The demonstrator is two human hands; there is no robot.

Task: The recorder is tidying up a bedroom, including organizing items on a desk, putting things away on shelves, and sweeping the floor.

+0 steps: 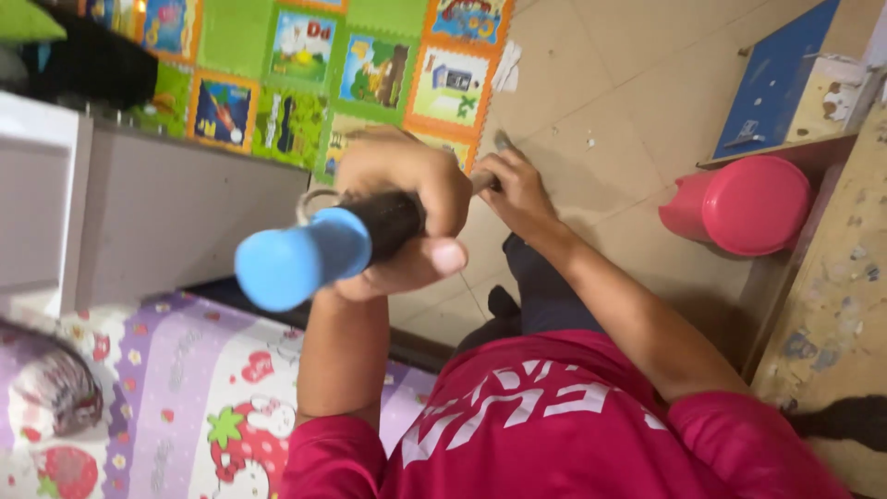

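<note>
Bare tiled floor (601,102) lies open beyond the hands; a pink bucket (753,205) and wooden counter (832,305) crowd one side.

Home: play mat (305,55), bedsheet (176,407)

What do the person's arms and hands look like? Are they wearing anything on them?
Both hands, the left hand and the right hand, are bare: no gloves, rings or watch in view. The forearms are bare too. Short red sleeves of a red T-shirt with white print cover the upper arms.
</note>
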